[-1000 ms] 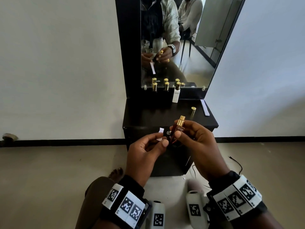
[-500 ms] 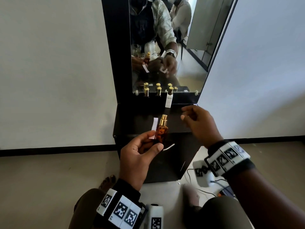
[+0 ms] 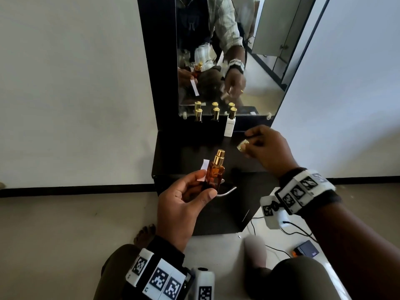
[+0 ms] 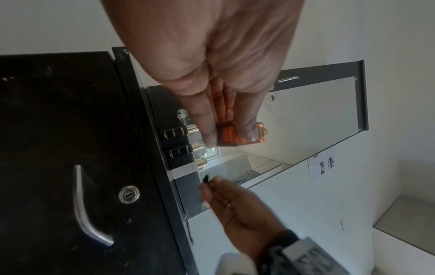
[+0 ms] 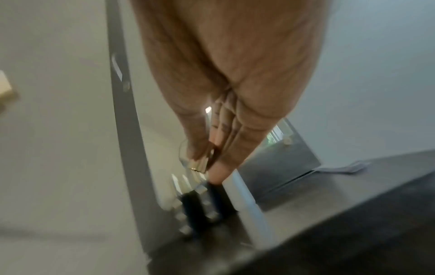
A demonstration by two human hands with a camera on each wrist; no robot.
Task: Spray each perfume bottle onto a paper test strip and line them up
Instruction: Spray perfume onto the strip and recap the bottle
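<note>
My left hand grips an amber perfume bottle with a bare gold sprayer, upright, above the front edge of the black cabinet top. The same hand pinches a white paper strip just left of the bottle. In the left wrist view the amber bottle sits between thumb and fingers. My right hand hovers over the right of the top, holding the gold cap; the cap shows blurred in the right wrist view. Two dark bottles and a white bottle stand by the mirror.
The mirror rises behind the bottles and reflects a person and both hands. The cabinet door carries a metal handle and a keyhole. A small dark device with cables lies on the floor at the right.
My right hand left the bottle, went to the right side of the cabinet top and now holds the gold cap. The left hand now holds bottle and strip alone, raised slightly.
</note>
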